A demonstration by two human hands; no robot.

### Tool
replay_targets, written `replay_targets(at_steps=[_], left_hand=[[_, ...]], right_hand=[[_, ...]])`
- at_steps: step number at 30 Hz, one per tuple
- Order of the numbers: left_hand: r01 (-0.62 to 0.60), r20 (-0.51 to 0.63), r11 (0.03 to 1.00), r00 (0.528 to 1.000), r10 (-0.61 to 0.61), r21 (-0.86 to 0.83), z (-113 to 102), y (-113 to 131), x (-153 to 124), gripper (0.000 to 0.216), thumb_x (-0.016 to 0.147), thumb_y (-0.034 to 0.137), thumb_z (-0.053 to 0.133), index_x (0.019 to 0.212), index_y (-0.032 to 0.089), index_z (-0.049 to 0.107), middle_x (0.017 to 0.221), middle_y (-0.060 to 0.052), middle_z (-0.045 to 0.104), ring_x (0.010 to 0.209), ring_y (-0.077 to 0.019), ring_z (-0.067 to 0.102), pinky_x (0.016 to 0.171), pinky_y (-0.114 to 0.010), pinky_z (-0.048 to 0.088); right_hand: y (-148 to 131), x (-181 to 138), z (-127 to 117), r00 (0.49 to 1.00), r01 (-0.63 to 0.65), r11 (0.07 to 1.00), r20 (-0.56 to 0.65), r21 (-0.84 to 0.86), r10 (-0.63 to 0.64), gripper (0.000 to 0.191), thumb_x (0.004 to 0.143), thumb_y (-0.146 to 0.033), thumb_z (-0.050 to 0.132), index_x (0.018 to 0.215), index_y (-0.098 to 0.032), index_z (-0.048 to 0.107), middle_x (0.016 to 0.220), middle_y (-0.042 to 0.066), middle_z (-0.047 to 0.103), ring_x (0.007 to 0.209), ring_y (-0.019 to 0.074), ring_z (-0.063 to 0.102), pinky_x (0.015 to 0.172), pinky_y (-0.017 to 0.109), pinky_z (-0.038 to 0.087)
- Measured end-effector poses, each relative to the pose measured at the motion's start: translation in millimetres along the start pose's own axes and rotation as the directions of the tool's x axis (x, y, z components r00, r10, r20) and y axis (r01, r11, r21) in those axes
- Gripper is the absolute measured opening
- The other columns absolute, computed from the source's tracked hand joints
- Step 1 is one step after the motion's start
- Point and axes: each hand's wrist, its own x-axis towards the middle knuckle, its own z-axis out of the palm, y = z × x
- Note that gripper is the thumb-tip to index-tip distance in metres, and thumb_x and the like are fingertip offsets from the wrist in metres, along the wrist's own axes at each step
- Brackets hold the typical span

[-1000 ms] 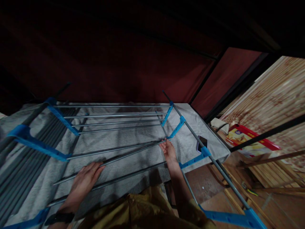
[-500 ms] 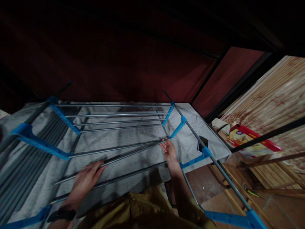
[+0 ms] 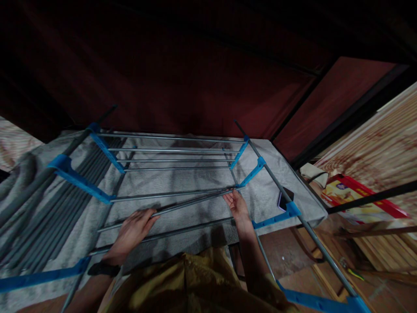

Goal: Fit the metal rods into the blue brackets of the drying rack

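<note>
A rack frame of grey metal tubes and blue plastic brackets (image 3: 83,184) lies across a grey blanket (image 3: 182,178). My left hand (image 3: 137,226) is closed over a loose grey metal tube (image 3: 185,204), near its left end. At the tube's right end, the fingers of my right hand (image 3: 237,202) pinch it close to a blue bracket (image 3: 250,174) on the right side. There the tube overlaps the end of a crossbar (image 3: 156,195); whether it is seated in the bracket I cannot tell. Further crossbars (image 3: 176,151) span the frame behind.
Several loose grey tubes (image 3: 65,213) lie in a row on the blanket at left. A phone (image 3: 285,199) rests beside the right upright. A red and yellow box (image 3: 361,198) and a wooden stool (image 3: 387,252) stand off to the right. Behind rises a dark red panel (image 3: 182,95).
The view has turned slightly left, so everything sits further right in the picture. Both hands keep their hold on the tube, with little visible movement relative to the frame.
</note>
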Motion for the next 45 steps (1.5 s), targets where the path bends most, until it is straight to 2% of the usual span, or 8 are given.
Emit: replay_targets(at_steps=[18,22,26,29,31,33,38,45], left_hand=[[0.222,-0.11,0.97,0.966,-0.232,-0.102,6,4,4,0.019,0.092,0.033,0.055,0.092,0.026,0.073,0.095,-0.012,0.076,0.101,-0.0341,0.068,0.107,-0.053,0.042],[0.352,-0.23,0.924,0.896,-0.379,-0.147,-1,1,-3,0.012,0.088,0.024,0.059,0.091,0.026,0.07,0.103,-0.012,0.075,0.114,-0.0358,0.062,0.119,-0.059,0.029],[0.468,-0.378,0.829,0.74,-0.557,-0.305,-4,-2,-6,0.019,0.083,0.015,0.064,0.098,0.024,0.069,0.132,-0.014,0.066,0.135,-0.0378,0.052,0.124,-0.06,0.025],[0.4,-0.365,0.617,0.545,-0.755,-0.678,-4,0,-2,0.034,0.074,0.007,0.071,0.103,0.024,0.067,0.131,-0.012,0.063,0.129,-0.0312,0.059,0.116,-0.047,0.041],[0.232,-0.213,0.324,0.403,-0.89,-0.917,-3,2,4,0.04,0.07,0.003,0.074,0.104,0.023,0.063,0.111,-0.007,0.067,0.108,-0.0228,0.068,0.102,-0.037,0.051],[0.077,-0.017,0.046,0.34,-0.94,-0.996,-4,4,8,0.039,0.07,0.002,0.074,0.101,0.022,0.06,0.093,-0.002,0.069,0.09,-0.0182,0.071,0.093,-0.034,0.055],[-0.022,0.34,-0.38,0.402,-0.85,-0.925,-15,7,10,0.027,0.074,-0.003,0.062,0.09,0.018,0.064,0.09,-0.005,0.076,0.086,-0.0172,0.076,0.089,-0.032,0.059],[-0.056,0.382,-0.438,0.397,-0.835,-0.897,-17,14,13,0.007,0.094,0.01,0.066,0.096,0.015,0.07,0.09,-0.007,0.078,0.083,-0.015,0.077,0.083,-0.027,0.061]], right_hand=[[5,-1,-23,0.998,-0.004,0.99,-0.065,-0.138,-0.005,0.011,0.08,-0.029,0.079,0.085,-0.024,0.07,0.082,-0.001,0.077,0.085,0.0181,0.075,0.1,0.043,0.06],[5,5,-35,0.997,0.004,0.985,-0.069,-0.175,-0.017,0.012,0.082,-0.031,0.078,0.085,-0.025,0.069,0.083,-0.001,0.076,0.084,0.0169,0.075,0.099,0.041,0.062],[6,8,-42,0.997,0.0,0.984,-0.074,-0.178,-0.014,0.008,0.083,-0.029,0.077,0.084,-0.026,0.069,0.083,-0.001,0.076,0.081,0.0151,0.076,0.09,0.034,0.065],[7,10,-44,0.997,-0.007,0.985,-0.078,-0.173,-0.006,0.006,0.083,-0.026,0.075,0.084,-0.025,0.07,0.085,0.0,0.076,0.081,0.0153,0.076,0.088,0.033,0.066],[8,10,-45,0.997,-0.021,0.985,-0.079,-0.17,0.008,0.004,0.084,-0.024,0.074,0.084,-0.025,0.07,0.085,0.0,0.076,0.082,0.0156,0.076,0.088,0.033,0.066],[8,11,-46,0.997,-0.028,0.984,-0.079,-0.175,0.014,0.003,0.085,-0.024,0.073,0.085,-0.024,0.07,0.086,0.0,0.075,0.083,0.0154,0.076,0.09,0.033,0.065],[8,10,-49,0.997,-0.031,0.982,-0.076,-0.184,0.017,0.002,0.084,-0.024,0.073,0.085,-0.024,0.071,0.086,0.0,0.075,0.084,0.0159,0.075,0.094,0.035,0.064],[9,10,-48,0.996,-0.049,0.978,-0.079,-0.204,0.034,0.004,0.083,-0.023,0.072,0.081,-0.027,0.071,0.089,0.0,0.077,0.086,0.0164,0.076,0.094,0.036,0.064]])
